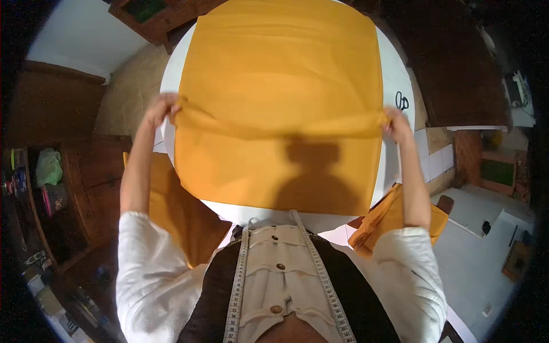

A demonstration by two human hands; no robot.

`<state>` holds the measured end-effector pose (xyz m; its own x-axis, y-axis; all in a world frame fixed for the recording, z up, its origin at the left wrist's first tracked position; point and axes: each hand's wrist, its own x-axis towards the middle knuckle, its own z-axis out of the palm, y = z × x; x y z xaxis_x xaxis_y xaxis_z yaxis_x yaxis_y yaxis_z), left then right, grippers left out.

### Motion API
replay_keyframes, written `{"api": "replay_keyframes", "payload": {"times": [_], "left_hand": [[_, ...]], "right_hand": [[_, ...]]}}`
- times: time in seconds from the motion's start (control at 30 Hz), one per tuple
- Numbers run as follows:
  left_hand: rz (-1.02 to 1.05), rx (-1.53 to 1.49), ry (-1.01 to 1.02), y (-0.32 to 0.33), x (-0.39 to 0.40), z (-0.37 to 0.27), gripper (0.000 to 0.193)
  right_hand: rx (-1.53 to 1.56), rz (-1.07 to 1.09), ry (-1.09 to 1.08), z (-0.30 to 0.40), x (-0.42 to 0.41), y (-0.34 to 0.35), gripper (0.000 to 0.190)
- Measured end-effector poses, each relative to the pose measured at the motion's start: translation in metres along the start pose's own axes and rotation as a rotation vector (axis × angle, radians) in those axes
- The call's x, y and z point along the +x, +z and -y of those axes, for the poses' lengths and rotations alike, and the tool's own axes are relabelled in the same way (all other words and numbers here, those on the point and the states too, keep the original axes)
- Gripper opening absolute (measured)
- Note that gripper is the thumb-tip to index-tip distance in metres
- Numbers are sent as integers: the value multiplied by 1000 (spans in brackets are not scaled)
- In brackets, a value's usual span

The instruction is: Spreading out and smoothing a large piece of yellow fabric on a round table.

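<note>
A large mustard-yellow cloth (279, 77) lies over a round white table (392, 64). At the cloth's left edge my left hand (164, 107) grips a bunched part of it, and at the right edge my right hand (395, 122) pinches it too. Between the two hands a raised fold runs across the cloth. The near part of the cloth lies fairly flat, with my shadow on it. Black-handled scissors (402, 101) rest on the table just beyond my right hand, their blades hidden. A tape measure (238, 296) hangs around my neck, its two ends reaching the table's near edge.
More yellow cloth hangs over something at the left (171, 206) and at the right (386, 218), below my arms. Wooden shelves (38, 206) with bags and other items stand at the far left. Dark wooden furniture (450, 64) is at the upper right, and a grey-white surface (480, 266) at the lower right.
</note>
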<state>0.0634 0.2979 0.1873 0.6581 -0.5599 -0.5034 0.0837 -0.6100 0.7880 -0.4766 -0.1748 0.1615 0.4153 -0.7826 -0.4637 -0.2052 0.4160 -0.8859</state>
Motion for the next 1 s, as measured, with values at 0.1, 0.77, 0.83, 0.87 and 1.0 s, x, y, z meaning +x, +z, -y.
{"api": "replay_keyframes", "payload": {"times": [0.1,0.77,0.83,0.87,1.0], "left_hand": [[-195,-222,259,-17,59,-81,17],[-94,-5,494,37,173,-51,41],[-462,628,273,69,173,-40,52],[-473,620,319,85,168,-33,52],[-317,942,354,135,160,-3,67]], "right_hand": [[62,-25,-184,88,73,13,17],[47,22,-308,92,180,64,23],[21,-158,-262,52,189,57,19],[17,-165,-262,35,191,50,19],[-740,-516,-222,-11,200,25,19]]}}
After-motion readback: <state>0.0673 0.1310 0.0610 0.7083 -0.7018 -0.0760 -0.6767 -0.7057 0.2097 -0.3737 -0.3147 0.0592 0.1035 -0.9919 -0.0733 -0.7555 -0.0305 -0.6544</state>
